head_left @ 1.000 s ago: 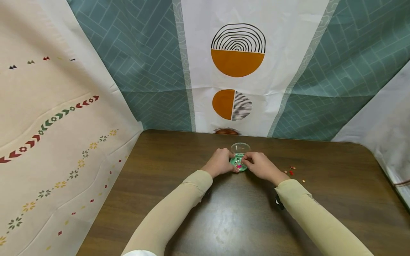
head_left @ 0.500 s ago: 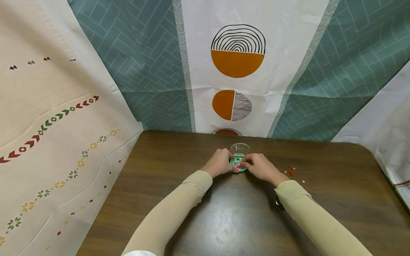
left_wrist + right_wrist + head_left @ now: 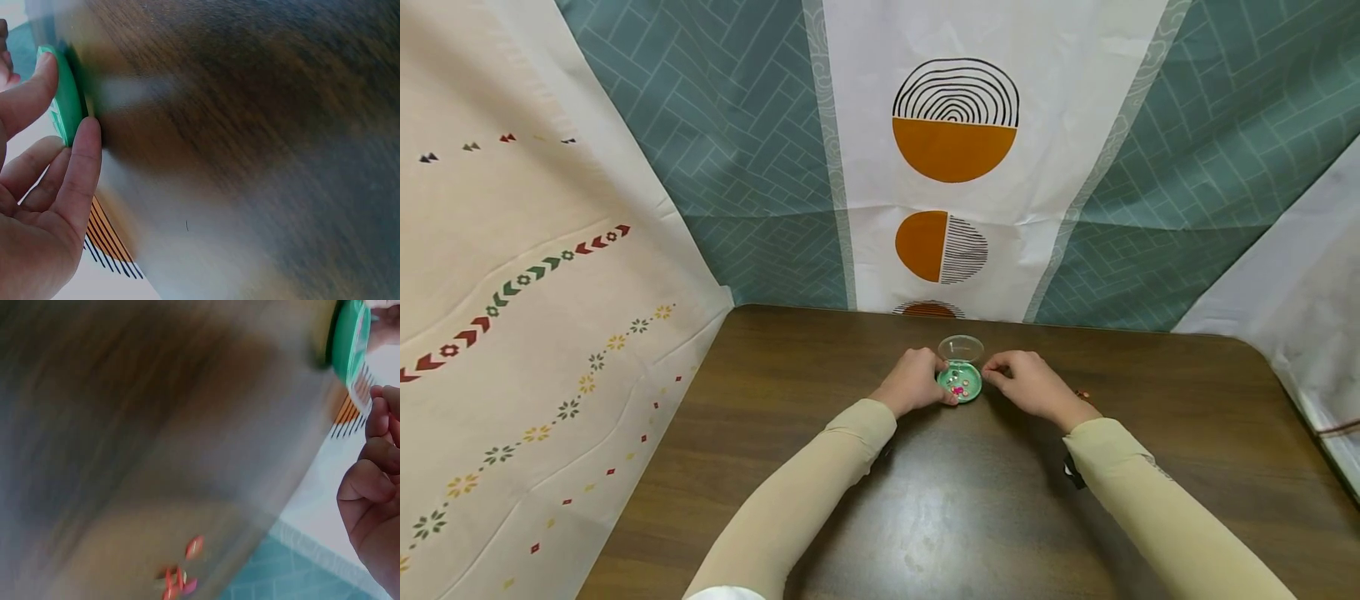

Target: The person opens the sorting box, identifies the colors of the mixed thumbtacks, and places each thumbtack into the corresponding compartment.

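A round green case (image 3: 976, 387) with a clear lid (image 3: 961, 345) raised at its back stands near the far side of the table. Inside it lie small pink, orange and silvery pieces (image 3: 957, 391). My left hand (image 3: 914, 381) holds the case from the left; the left wrist view has the thumb on the green rim (image 3: 70, 103) and fingers at its edge. Just right of the case, apart from it, is my right hand (image 3: 1024, 382). Its fingers are curled, thumb and forefinger together, and nothing shows between them in the right wrist view.
Small red and orange pieces (image 3: 175, 581) lie on the brown table (image 3: 820, 358) to the right of the case, partly hidden by the right wrist in the head view. Patterned cloth (image 3: 775, 167) hangs along the back and left sides of the table.
My right hand has drawn back from inside the case to the right, now covering most of the loose pieces. Orange pieces show in the case where the fingers were. The left hand stays put.
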A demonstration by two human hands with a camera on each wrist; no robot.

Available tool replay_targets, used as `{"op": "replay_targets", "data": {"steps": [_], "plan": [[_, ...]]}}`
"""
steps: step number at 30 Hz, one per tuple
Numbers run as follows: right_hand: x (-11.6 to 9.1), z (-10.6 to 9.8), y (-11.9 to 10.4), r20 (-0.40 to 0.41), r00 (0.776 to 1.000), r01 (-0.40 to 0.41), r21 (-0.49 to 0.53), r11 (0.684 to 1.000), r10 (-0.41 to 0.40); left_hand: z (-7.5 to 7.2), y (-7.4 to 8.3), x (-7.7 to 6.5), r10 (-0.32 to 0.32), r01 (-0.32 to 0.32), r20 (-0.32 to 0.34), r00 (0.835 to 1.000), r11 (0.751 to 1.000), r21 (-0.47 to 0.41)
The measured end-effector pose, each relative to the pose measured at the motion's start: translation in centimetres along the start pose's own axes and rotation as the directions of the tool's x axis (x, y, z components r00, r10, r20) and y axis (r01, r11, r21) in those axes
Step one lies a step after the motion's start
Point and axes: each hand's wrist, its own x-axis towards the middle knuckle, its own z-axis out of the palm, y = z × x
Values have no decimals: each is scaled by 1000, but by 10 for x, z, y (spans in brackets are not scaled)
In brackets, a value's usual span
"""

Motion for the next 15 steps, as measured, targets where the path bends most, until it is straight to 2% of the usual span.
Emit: {"op": "replay_targets", "data": {"steps": [4,11,15], "plan": [[-7,-18,11,-9,1000,-14,-48,999,14,0,0,1,5,-5,-2,1000,1000,14],[-24,-60,25,-35,991,-131,-40,991,130,0,0,0,4,-4,3,1000,1000,7],[-31,-77,33,-86,990,-122,-95,988,114,0,0,-1,-6,6,8,1000,1000,3]]}}
